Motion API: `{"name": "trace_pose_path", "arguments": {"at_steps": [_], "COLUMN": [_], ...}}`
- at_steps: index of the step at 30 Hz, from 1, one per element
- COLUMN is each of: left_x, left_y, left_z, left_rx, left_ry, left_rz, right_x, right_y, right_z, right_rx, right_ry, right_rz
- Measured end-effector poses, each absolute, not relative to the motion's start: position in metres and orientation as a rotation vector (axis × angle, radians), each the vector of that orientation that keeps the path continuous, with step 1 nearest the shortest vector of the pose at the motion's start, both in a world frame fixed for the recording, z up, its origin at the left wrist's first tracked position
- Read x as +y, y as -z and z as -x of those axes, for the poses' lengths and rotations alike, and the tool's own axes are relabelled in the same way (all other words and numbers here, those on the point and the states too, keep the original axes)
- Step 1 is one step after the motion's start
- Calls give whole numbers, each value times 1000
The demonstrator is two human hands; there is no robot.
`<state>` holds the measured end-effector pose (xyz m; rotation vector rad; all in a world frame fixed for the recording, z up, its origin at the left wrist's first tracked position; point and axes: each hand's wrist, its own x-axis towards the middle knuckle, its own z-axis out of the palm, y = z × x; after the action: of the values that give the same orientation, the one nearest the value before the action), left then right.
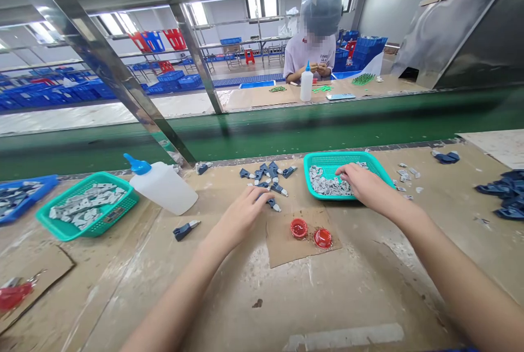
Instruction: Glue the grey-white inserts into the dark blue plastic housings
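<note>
Spreading its fingers loosely over the grey pieces (pixel 325 184) in the teal plastic basket (pixel 327 160), the right hand (pixel 365 185) grips nothing visible, while the left hand (pixel 240 218) curls beside the dark blue-and-grey parts (pixel 264 177) on the table (pixel 135 270), its grip impossible to call!

The basket (pixel 327 159) is made of matt teal plastic, the caps (pixel 299 227) of glossy red plastic, and the sheet beneath them of rough brown cardboard (pixel 286 245).
</note>
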<state>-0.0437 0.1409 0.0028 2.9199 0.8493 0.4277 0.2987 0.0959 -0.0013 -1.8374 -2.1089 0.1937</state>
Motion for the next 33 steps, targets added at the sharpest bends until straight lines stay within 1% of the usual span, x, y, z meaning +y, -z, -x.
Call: {"name": "trace_pose_path", "arguments": {"at_steps": [6,11,13,16,18,20,22,27,33], "left_x": [167,157,143,118,104,90,78,49,29], "left_y": [11,-2,-15,-34,-42,-46,-43,-28,-22], "left_z": [17,18,20,26,32,38,42,42,38], "left_rx": [694,775,877,982,1016,1059,1099,1179,1051], "left_ry": [-360,-436,-630,-938,-1005,-1028,-1054,-1086,-1074], "left_rz": [-2748,-2625,-2307,-1446,-993,-745,-649,-568,-391], "right_x": [23,-16,-22,-25,-24,-21,-18,-12,-11], "right_y": [2,12,15,17,17,19,21,28,31], "right_z": [-294,-272,-260,-240,-229,-221,-215,-212,-212], "right_rx": [-1608,-1378,-1262,-998,-859,-771,-714,-707,-748], "right_ry": [-352,-508,-580,-766,-930,-1087,-1178,-1221,-1276], "right_rz": [1812,1726,1666,1635,1595,1537,1501,1490,1460]}}
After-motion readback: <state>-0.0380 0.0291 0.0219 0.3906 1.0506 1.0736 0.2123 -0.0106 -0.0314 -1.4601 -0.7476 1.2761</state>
